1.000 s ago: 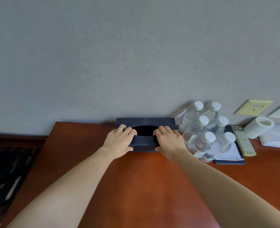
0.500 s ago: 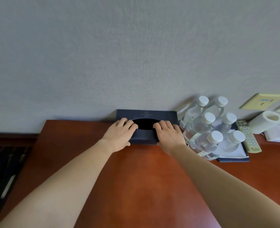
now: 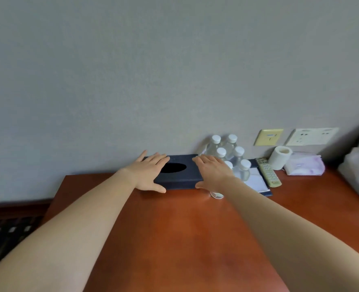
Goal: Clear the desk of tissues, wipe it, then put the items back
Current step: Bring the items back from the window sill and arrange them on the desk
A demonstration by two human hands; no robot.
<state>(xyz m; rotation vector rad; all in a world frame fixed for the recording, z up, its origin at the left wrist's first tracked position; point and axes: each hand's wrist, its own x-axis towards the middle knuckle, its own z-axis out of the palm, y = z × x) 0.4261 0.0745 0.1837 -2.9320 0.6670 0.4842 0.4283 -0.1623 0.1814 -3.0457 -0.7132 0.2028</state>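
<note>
Right hand (image 3: 213, 172) hides the tissue box (image 3: 180, 180) right end and lower water bottles (image 3: 229, 152) — remote (image 3: 268, 171) buttons illegible.

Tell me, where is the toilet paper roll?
The roll lies on its side at the back right of the desk, against the wall under the sockets, between the remote and the tissue pack.

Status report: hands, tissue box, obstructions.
Left hand, right hand open, flat on tissue box. Box against wall. Water bottles crowd its right.
</note>
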